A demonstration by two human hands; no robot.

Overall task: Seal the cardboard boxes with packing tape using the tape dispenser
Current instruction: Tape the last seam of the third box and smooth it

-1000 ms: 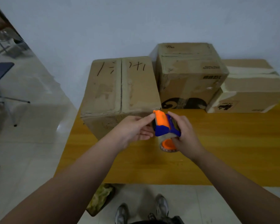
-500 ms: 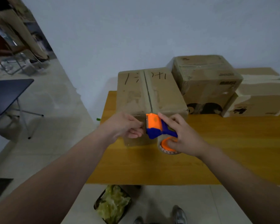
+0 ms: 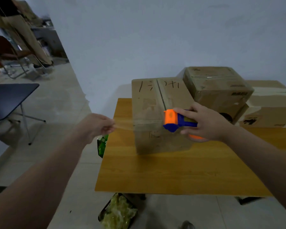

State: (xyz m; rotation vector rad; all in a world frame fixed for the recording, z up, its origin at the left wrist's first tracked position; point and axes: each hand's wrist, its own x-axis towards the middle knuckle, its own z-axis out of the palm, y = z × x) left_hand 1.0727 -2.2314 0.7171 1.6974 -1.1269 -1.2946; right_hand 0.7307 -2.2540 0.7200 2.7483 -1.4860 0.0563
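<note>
My right hand (image 3: 206, 123) grips an orange and blue tape dispenser (image 3: 177, 120) in front of the nearest cardboard box (image 3: 153, 113), whose top flaps meet in an open centre seam with black marks on either side. My left hand (image 3: 98, 125) pinches the free end of a clear strip of tape (image 3: 125, 125), stretched level from the dispenser out past the box's left edge. The tape roll shows as an orange rim below my right hand.
Two more cardboard boxes (image 3: 218, 90) (image 3: 271, 104) stand at the back right of the wooden table (image 3: 163, 172). A dark folding table (image 3: 10, 100) and chairs stand to the left. Green bags (image 3: 118, 212) lie on the floor by the table's near edge.
My left hand has drawn the tape end leftward, away from the dispenser, so a long strip now spans the box front. The camera view has swung left and the dispenser has risen slightly.
</note>
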